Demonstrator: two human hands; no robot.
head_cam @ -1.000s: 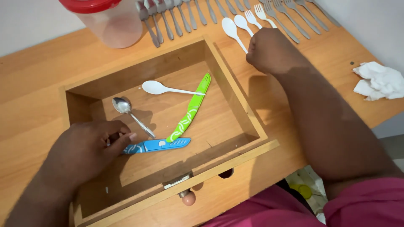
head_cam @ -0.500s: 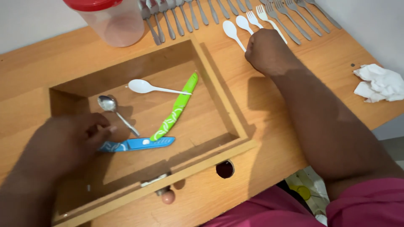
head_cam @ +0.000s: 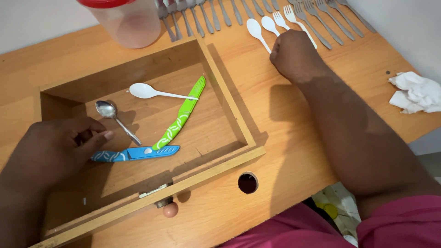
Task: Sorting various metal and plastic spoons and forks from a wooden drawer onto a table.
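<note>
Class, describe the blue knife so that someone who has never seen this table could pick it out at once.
Start at the open wooden drawer lying on the table, then look along its near side, by the left hand. The blue knife lies flat there, its patterned handle end at the fingertips. It is the only blue thing in the drawer; the green knife slants away from it, and the two spoons are white and metal.

The table (head_cam: 285, 138) and the open drawer (head_cam: 220, 105) are pale wood with a smooth, matt, faintly grained face, and the drawer's round knob (head_cam: 170, 210) looks like polished wood. Inside lie a shiny metal spoon (head_cam: 108, 111), a glossy white plastic spoon (head_cam: 147, 91), and a green knife (head_cam: 177, 121) and a blue knife (head_cam: 138, 153) in smooth, slightly glossy plastic. On the table the forks (head_cam: 317, 20) are dull brushed metal, the jar (head_cam: 128, 23) is cloudy translucent plastic with a glossy red lid, and the white tissue (head_cam: 415, 92) is soft crumpled paper.
</note>
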